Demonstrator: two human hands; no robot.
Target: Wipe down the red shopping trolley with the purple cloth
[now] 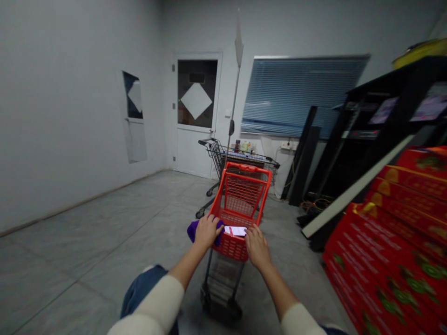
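Note:
A red plastic shopping cart [234, 246] stands in front of me, its handle at the far side. My left hand [208, 229] is closed over a purple cloth [192, 230] at the near left rim of the basket. At the near right rim, my right hand [257, 244] rests with its fingers curled on the edge. Between the two hands lies a white label with a pink mark [235, 231] along the rim. The right fingertips touch or nearly touch the label's right end. I cannot make out what is under those fingers.
Behind the red cart stands a dark wire cart [215, 156] with items on top. Stacked red boxes [391, 251] rise on the right, near a leaning pale board [349, 195] and a black rack [380, 93]. A white door [193, 149] is at the back.

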